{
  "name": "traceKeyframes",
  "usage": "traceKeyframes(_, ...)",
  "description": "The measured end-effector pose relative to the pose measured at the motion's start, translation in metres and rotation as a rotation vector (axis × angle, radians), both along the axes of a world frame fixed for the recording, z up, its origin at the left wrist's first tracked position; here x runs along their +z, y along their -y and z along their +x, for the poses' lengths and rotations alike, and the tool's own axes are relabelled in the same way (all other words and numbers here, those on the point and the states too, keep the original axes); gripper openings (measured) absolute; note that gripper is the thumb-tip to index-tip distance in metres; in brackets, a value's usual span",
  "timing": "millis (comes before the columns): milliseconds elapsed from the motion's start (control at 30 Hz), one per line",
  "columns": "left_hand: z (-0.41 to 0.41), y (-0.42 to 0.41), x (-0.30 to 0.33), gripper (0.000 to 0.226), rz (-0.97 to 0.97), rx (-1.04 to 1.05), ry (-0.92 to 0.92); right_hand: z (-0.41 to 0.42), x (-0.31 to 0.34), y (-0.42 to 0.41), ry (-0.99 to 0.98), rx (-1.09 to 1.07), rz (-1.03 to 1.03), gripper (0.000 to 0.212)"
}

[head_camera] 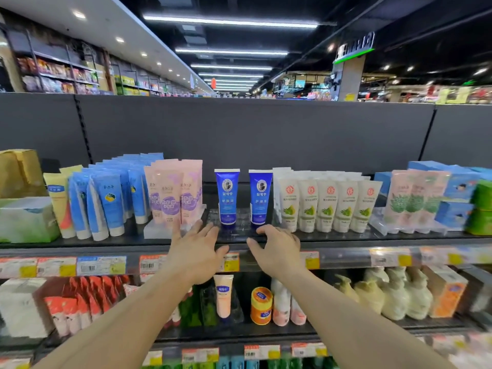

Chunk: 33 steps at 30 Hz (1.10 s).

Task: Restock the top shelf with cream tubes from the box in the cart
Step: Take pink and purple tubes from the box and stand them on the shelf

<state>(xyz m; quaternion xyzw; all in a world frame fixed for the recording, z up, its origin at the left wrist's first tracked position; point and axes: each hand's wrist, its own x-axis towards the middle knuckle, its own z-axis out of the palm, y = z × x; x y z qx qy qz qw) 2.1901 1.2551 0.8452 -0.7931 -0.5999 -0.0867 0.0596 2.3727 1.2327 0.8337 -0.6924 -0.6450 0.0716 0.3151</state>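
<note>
Two dark blue cream tubes stand upright, cap down, side by side on the top shelf (346,237): the left tube (227,195) and the right tube (260,196), in a clear plastic tray (241,222). My left hand (195,251) hovers just below and left of the left tube, fingers spread, holding nothing. My right hand (277,247) sits just below the right tube, fingers curled over the shelf's front edge, also with nothing in it. The cart and its box are out of view.
Pink tubes (175,193) and light blue tubes (111,195) stand left of the blue pair; white tubes (327,205) stand right. Price tags (101,265) line the shelf edge. A lower shelf holds jars (261,304) and bottles (394,294).
</note>
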Motion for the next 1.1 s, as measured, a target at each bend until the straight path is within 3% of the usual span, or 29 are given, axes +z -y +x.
traceKeyframes(167, 0.004, -0.002, -0.003, 0.066, 0.036, 0.026, 0.052, 0.004, -0.001, 0.004, -0.008, 0.021, 0.038, 0.037)
traceKeyframes(300, 0.029, 0.005, -0.001, 0.049, 0.291, -0.084, 0.301, 0.032, 0.007, 0.012, -0.048, -0.028, 0.172, 0.024)
traceKeyframes(467, 0.091, 0.008, 0.030, 0.030, 0.519, -0.289, 0.433, 0.107, 0.043, 0.019, 0.007, -0.121, 0.366, 0.012)
traceKeyframes(667, 0.176, 0.003, 0.066, 0.030, 0.500, -0.334, 0.482, 0.204, 0.071, 0.016, -0.015, -0.161, 0.434, 0.011)
traceKeyframes(800, 0.214, -0.012, 0.076, 0.047, 0.387, -0.220, 0.358, 0.234, 0.077, 0.008, 0.076, -0.088, 0.411, 0.021)
traceKeyframes(933, 0.229, -0.024, 0.075, 0.062, 0.295, -0.104, 0.124, 0.236, 0.084, -0.001, 0.322, 0.039, 0.303, 0.040)
traceKeyframes(1100, 0.230, -0.022, 0.068, 0.069, 0.254, -0.081, 0.079, 0.233, 0.078, -0.009, 0.408, 0.114, 0.264, 0.050)
